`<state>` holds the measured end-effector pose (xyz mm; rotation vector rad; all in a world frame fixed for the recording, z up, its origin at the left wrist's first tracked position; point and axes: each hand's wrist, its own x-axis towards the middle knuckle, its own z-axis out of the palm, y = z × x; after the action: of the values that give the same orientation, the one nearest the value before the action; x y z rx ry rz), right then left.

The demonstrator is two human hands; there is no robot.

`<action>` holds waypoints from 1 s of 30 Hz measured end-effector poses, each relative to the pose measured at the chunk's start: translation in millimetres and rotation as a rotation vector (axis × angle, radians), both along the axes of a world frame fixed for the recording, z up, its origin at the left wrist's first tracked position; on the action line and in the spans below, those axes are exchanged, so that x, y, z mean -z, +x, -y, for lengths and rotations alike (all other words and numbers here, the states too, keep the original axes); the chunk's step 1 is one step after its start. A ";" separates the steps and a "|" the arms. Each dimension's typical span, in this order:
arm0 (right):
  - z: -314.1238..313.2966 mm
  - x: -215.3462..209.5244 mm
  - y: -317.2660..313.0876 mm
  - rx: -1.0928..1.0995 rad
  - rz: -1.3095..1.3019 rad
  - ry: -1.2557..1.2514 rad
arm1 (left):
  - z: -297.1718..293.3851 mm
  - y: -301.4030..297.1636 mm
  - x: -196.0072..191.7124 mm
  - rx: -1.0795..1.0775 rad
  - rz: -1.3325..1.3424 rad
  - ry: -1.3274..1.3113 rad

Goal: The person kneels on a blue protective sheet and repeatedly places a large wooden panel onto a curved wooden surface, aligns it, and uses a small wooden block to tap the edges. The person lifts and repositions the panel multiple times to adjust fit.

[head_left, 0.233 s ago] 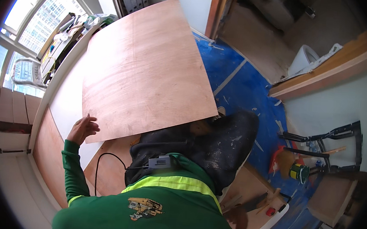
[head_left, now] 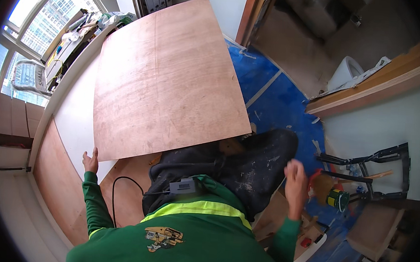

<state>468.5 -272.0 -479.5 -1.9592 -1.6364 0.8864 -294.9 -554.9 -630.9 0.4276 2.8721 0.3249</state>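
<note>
A large reddish-brown plywood sheet (head_left: pixel 169 84) lies in front of me, its near edge over my lap. Beside the sheet's near left corner is my left hand (head_left: pixel 90 161), fingers spread, with one finger against the edge. My right hand (head_left: pixel 295 185) is raised in the air to the right of my knee, apart from the sheet. Its fingers look bent and are blurred, so whether they hold anything is unclear. Under the sheet, a white panel (head_left: pixel 76 131) shows on the left.
Blue covering (head_left: pixel 270 106) lies on the floor to the right. A black folding frame (head_left: pixel 368 161) and a green bucket (head_left: pixel 337 200) stand there. Near my right arm is a red object (head_left: pixel 306 242). A cluttered ledge (head_left: pixel 75 43) runs under the window, and a cable (head_left: pixel 114 197) leads from a grey box at my waist.
My left hand has moved down to the sheet's near left corner. My right hand has risen from beside the lower-right tools to beside my knee. The sheet looks nearly unmoved.
</note>
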 end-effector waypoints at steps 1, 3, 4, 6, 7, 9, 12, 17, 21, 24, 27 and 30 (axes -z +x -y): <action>-48.3 15.1 -28.6 -0.013 -0.161 0.060 | -2.2 -2.0 12.7 -0.067 0.108 0.041; -117.7 32.8 -86.6 -0.166 -0.265 0.067 | -1.6 31.0 22.0 -0.346 0.335 0.283; -144.1 33.1 -115.9 -0.224 -0.339 -0.053 | -3.2 50.3 22.4 -0.418 0.455 0.428; -180.9 77.0 -150.3 -0.294 -0.581 -0.054 | -23.1 67.3 22.3 -0.509 0.757 0.789; -186.9 83.6 -161.6 -0.329 -0.541 -0.122 | -18.2 65.5 24.4 -0.554 0.916 1.004; -198.2 104.2 -175.3 -0.386 -0.447 -0.249 | -25.0 61.0 34.4 -0.745 1.090 1.434; -168.5 64.9 -178.6 -0.333 -0.703 -0.437 | -45.8 86.4 17.8 -0.682 1.060 1.402; -110.0 -31.7 -205.9 -0.426 -1.072 -0.449 | -6.5 36.9 -13.6 -0.434 0.922 1.638; -78.6 -101.0 -237.5 -0.606 -1.171 -0.514 | 14.0 18.0 -96.8 -0.190 0.959 1.784; -58.6 -126.4 -261.9 -0.629 -1.225 -0.474 | -54.8 129.8 -206.4 -0.070 1.112 1.832; -38.3 -133.9 -288.2 -0.690 -1.204 -0.534 | -80.1 229.4 -264.3 0.105 1.288 1.706; -8.5 -142.2 -305.0 -0.810 -1.099 -0.515 | -100.4 302.7 -298.6 0.213 1.288 1.595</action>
<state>163.5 -263.5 -337.3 -0.5659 -1.4675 2.3063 7.8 -454.5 -332.3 0.4243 0.8671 1.8761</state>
